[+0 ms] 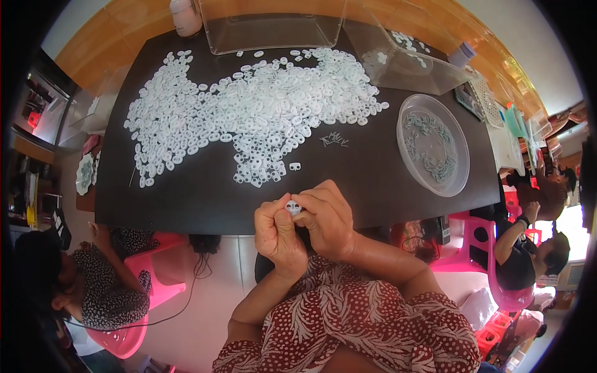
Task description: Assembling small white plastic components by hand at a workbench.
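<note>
At the table's near edge both my hands come together around one small white oval plastic piece with two holes. My left hand pinches it from the left, thumb and fingertips closed. From the other side my right hand grips it, its fingers bent over the top. Whether a smaller part sits between the fingertips is hidden. Just beyond my hands lies a single white piece. Past it spreads a big heap of similar white pieces. A few small grey-green pins lie right of the heap.
On the right of the dark table stands a round clear tray with many grey-green pins. Clear bins stand along the back, beside a pale bottle. People sit on pink chairs at left and right.
</note>
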The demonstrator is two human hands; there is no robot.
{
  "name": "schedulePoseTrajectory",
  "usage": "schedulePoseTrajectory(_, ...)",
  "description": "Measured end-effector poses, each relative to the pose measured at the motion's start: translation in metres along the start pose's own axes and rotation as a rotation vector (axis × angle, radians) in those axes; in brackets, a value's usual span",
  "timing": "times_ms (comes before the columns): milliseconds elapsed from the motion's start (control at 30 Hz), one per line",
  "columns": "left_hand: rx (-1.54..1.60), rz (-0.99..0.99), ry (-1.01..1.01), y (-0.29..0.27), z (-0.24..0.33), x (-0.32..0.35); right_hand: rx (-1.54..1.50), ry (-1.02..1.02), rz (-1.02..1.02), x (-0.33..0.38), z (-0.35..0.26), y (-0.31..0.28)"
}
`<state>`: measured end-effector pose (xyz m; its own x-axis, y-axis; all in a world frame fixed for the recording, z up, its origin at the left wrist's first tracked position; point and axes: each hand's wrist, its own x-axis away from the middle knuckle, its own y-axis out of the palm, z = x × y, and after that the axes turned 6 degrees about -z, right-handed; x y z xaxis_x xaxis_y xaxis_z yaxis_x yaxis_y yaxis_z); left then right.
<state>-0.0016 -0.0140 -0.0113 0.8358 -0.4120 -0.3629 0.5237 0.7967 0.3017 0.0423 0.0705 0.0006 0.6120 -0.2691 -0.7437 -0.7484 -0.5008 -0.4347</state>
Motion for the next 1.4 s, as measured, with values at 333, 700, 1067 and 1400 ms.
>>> schedulePoseTrajectory(333,0.096,-0.001,-0.086,-0.003,0.004,0.002,-0.009,-0.025,-0.031,-0.005,-0.001,-0.002)
schedulePoseTrajectory(700,-0.121,0.001,0.072,0.002,0.003,0.003,-0.014,-0.044,0.009,-0.001,0.0,0.003)
schedulePoseTrajectory(1067,-0.147,0.009,0.033,0.004,0.001,0.001,-0.033,-0.021,0.005,-0.001,0.005,0.008)
schedulePoseTrajectory(1400,-0.209,-0.079,0.088,-0.005,0.001,0.001,-0.029,-0.043,-0.011,-0.007,0.002,-0.006)
